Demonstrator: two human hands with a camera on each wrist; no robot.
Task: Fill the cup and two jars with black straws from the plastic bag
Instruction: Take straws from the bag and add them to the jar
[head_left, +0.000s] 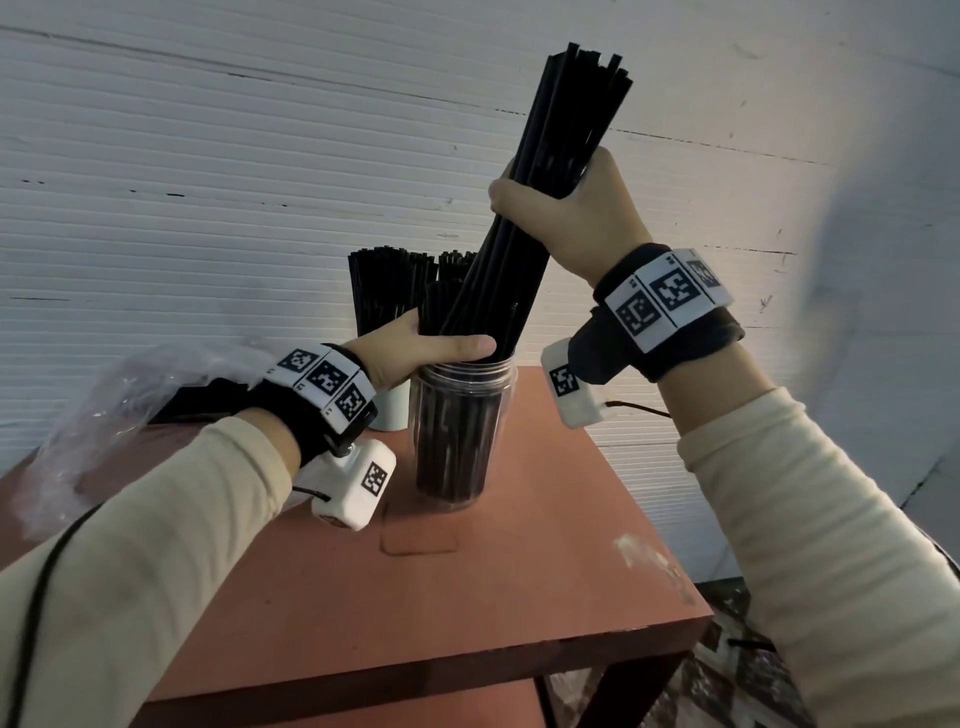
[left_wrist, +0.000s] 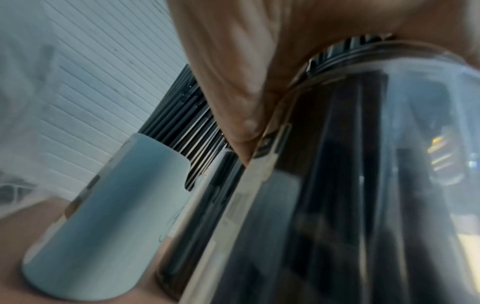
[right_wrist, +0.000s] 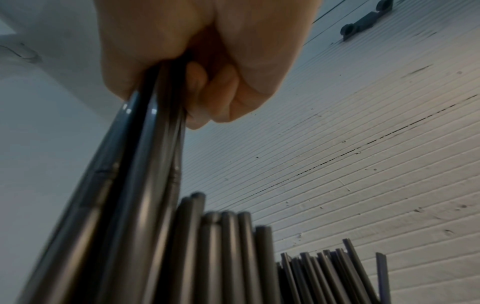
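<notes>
My right hand (head_left: 569, 218) is clamped in a fist around a thick bundle of black straws (head_left: 540, 197), gripping it about midway up; the bundle leans to the right, its lower ends already inside the mouth of the clear jar (head_left: 460, 436) while its tops stand well above my hand. The right wrist view confirms it: my fingers (right_wrist: 207, 90) are curled tight round the straws. My left hand (head_left: 415, 348) wraps the neck of that jar, thumb stretched across the front of its rim, fingers round the far side against the straws already standing in it. The jar stands upright near the middle of the reddish-brown surface (head_left: 467, 597), toward its far edge. Just behind it, at the far edge, a pale cup (left_wrist: 109, 216) stands full of straws, and from the left wrist view I see a second clear jar (left_wrist: 202, 216) wedged between the cup and the jar I hold, dark straws inside. The crumpled plastic bag (head_left: 119, 410) lies at the left edge of the surface, beyond my left forearm, with something dark showing through it.
</notes>
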